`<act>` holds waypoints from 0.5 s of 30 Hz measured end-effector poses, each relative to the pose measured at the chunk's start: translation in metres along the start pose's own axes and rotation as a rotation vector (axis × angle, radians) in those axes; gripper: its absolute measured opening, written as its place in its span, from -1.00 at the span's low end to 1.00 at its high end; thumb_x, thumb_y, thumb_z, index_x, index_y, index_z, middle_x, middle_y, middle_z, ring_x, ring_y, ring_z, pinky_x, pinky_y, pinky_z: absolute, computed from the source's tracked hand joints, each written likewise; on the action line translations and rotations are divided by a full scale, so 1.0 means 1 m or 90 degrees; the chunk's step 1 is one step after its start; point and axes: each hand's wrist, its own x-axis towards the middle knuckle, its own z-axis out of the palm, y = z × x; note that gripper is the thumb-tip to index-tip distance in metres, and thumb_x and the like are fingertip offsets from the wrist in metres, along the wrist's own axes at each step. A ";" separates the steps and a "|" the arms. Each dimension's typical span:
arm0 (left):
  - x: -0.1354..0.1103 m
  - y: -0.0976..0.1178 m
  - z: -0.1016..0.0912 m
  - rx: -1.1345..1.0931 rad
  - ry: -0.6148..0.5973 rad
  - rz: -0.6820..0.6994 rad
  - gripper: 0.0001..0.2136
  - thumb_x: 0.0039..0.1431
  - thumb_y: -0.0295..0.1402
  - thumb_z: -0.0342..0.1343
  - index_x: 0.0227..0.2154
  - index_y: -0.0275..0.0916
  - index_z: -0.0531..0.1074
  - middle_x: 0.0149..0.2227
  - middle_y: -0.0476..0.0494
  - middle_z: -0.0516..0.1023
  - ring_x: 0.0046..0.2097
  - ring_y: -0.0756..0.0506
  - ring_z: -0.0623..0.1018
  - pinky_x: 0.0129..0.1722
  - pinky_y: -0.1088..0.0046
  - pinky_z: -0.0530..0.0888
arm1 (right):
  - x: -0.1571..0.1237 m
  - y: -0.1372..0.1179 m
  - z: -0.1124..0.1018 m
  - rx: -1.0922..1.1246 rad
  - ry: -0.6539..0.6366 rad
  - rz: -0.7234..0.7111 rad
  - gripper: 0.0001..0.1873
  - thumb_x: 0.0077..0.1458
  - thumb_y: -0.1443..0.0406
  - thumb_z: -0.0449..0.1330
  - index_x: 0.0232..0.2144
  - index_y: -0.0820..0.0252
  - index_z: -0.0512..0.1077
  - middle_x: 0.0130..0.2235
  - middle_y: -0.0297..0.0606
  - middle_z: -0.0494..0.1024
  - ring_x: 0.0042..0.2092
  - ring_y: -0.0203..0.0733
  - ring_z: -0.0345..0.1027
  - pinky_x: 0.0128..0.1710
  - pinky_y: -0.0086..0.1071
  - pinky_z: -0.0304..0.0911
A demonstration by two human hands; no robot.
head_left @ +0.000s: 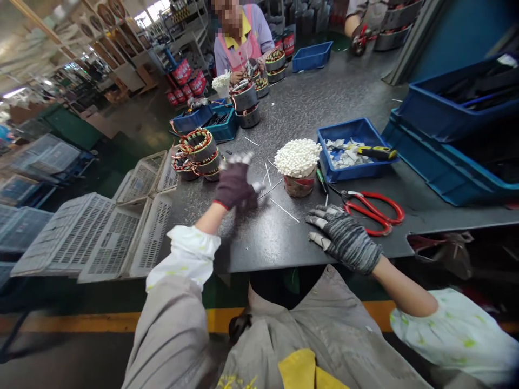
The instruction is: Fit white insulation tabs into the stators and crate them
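My left hand (235,181), in a dark maroon glove with whitish fingertips, reaches over the dark table with fingers spread and nothing in them. Just beyond it and to its left stand several wire-wound motor stators (200,151). My right hand (344,236), in a grey striped glove, lies flat near the table's front edge, fingers stretched. Beside it rest red-handled scissors (375,208), partly behind the hand. Between my hands, a bit farther off, a tub (299,185) holds a dense bundle of white-tipped sticks (298,155). Loose thin white sticks (285,210) lie on the tabletop.
A blue bin (351,172) holds white scraps and a yellow-black knife (377,153). Larger blue crates (450,162) stack at right. Across the table a person (243,40) works at more stators (244,100). Plastic baskets (105,237) stand left of the table.
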 end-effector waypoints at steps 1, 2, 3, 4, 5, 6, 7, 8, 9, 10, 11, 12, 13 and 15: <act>-0.009 0.015 0.014 -0.031 -0.057 0.044 -0.02 0.29 0.18 0.27 0.61 -0.16 0.07 0.60 -0.37 0.21 0.60 -0.43 0.18 0.59 -0.21 0.02 | 0.000 0.000 0.000 -0.004 0.005 0.000 -0.61 0.47 0.19 0.16 0.16 0.22 0.65 0.25 0.05 0.66 0.28 0.18 0.50 0.36 0.17 0.37; -0.015 0.029 0.028 -0.050 -0.101 0.078 0.01 0.26 0.21 0.28 0.62 -0.14 0.05 0.61 -0.38 0.17 0.61 -0.46 0.16 0.59 -0.24 0.01 | 0.000 0.000 0.001 -0.007 0.007 0.001 -0.61 0.47 0.20 0.17 0.16 0.22 0.65 0.24 0.04 0.66 0.28 0.17 0.50 0.36 0.16 0.37; -0.018 0.040 0.040 -0.064 -0.127 0.095 0.02 0.27 0.23 0.26 0.62 -0.14 0.04 0.62 -0.40 0.16 0.62 -0.47 0.14 0.59 -0.25 0.01 | 0.000 0.000 0.001 -0.009 0.006 0.002 -0.61 0.47 0.20 0.17 0.16 0.21 0.65 0.25 0.04 0.66 0.27 0.17 0.50 0.36 0.15 0.37; -0.017 0.047 0.050 -0.070 -0.136 0.096 0.01 0.30 0.24 0.23 0.63 -0.15 0.02 0.62 -0.41 0.14 0.63 -0.48 0.12 0.60 -0.27 -0.01 | 0.001 0.000 0.001 -0.011 0.004 0.003 -0.61 0.47 0.20 0.17 0.17 0.21 0.65 0.25 0.03 0.66 0.27 0.16 0.50 0.36 0.14 0.38; -0.013 0.051 0.057 -0.072 -0.131 0.085 -0.01 0.34 0.24 0.19 0.63 -0.17 0.01 0.62 -0.43 0.12 0.64 -0.48 0.10 0.60 -0.28 -0.03 | 0.001 0.001 0.002 -0.011 0.001 0.004 -0.61 0.47 0.20 0.18 0.17 0.21 0.64 0.25 0.03 0.66 0.26 0.16 0.51 0.35 0.14 0.39; -0.006 0.053 0.063 -0.070 -0.118 0.065 -0.04 0.38 0.23 0.14 0.63 -0.19 0.00 0.63 -0.45 0.11 0.64 -0.47 0.08 0.60 -0.28 -0.04 | 0.001 0.001 0.002 -0.012 0.001 0.003 -0.61 0.46 0.20 0.18 0.17 0.21 0.64 0.24 0.03 0.66 0.25 0.16 0.51 0.34 0.14 0.40; 0.003 0.052 0.066 -0.066 -0.101 0.041 -0.07 0.41 0.22 0.10 0.63 -0.21 0.00 0.63 -0.46 0.08 0.65 -0.46 0.07 0.60 -0.29 -0.05 | 0.000 0.002 0.004 -0.013 0.002 0.001 -0.61 0.46 0.20 0.19 0.17 0.22 0.64 0.24 0.04 0.66 0.24 0.16 0.52 0.32 0.14 0.41; 0.013 0.048 0.069 -0.059 -0.084 0.017 -0.09 0.44 0.21 0.06 0.63 -0.21 0.00 0.64 -0.46 0.06 0.65 -0.45 0.06 0.60 -0.29 -0.05 | 0.000 0.002 0.005 -0.015 0.005 -0.001 -0.62 0.45 0.20 0.20 0.16 0.23 0.65 0.23 0.04 0.67 0.24 0.16 0.52 0.32 0.14 0.43; 0.024 0.044 0.070 -0.053 -0.072 -0.004 -0.12 0.46 0.19 0.03 0.63 -0.19 0.00 0.65 -0.44 0.04 0.66 -0.45 0.05 0.60 -0.30 -0.04 | 0.000 0.002 0.006 -0.018 0.012 -0.004 -0.63 0.45 0.20 0.21 0.14 0.23 0.65 0.22 0.05 0.67 0.23 0.16 0.53 0.31 0.15 0.44; 0.034 0.039 0.071 -0.049 -0.064 -0.023 -0.15 0.48 0.18 0.01 0.63 -0.16 0.01 0.65 -0.42 0.03 0.66 -0.44 0.05 0.59 -0.31 -0.03 | 0.000 0.003 0.008 -0.021 0.020 -0.007 -0.64 0.44 0.21 0.22 0.13 0.23 0.66 0.22 0.05 0.67 0.23 0.17 0.53 0.30 0.16 0.45; 0.045 0.034 0.071 -0.049 -0.061 -0.038 -0.18 0.49 0.16 -0.01 0.63 -0.13 0.02 0.65 -0.40 0.04 0.66 -0.44 0.06 0.59 -0.32 -0.02 | -0.001 0.003 0.009 -0.023 0.029 -0.010 -0.65 0.43 0.22 0.22 0.12 0.23 0.66 0.21 0.06 0.68 0.23 0.17 0.54 0.30 0.17 0.45; 0.054 0.029 0.072 -0.052 -0.060 -0.050 -0.21 0.50 0.14 -0.03 0.63 -0.09 0.03 0.65 -0.37 0.05 0.65 -0.44 0.07 0.58 -0.33 0.00 | -0.001 0.003 0.010 -0.025 0.038 -0.012 -0.66 0.42 0.22 0.23 0.11 0.22 0.66 0.20 0.06 0.68 0.21 0.17 0.55 0.29 0.17 0.46; 0.062 0.025 0.073 -0.056 -0.060 -0.056 -0.24 0.51 0.11 -0.05 0.63 -0.06 0.04 0.65 -0.35 0.08 0.65 -0.43 0.09 0.58 -0.33 0.01 | -0.002 0.003 0.010 -0.027 0.047 -0.014 -0.67 0.42 0.23 0.24 0.10 0.21 0.67 0.20 0.05 0.69 0.20 0.17 0.56 0.28 0.18 0.48; 0.077 0.018 0.075 -0.067 -0.064 -0.049 -0.29 0.53 0.03 -0.07 0.63 -0.04 0.05 0.63 -0.32 0.13 0.64 -0.41 0.11 0.58 -0.30 0.02 | -0.004 0.002 0.010 -0.029 0.061 -0.019 -0.67 0.41 0.24 0.24 0.11 0.20 0.66 0.18 0.05 0.70 0.20 0.17 0.58 0.26 0.19 0.51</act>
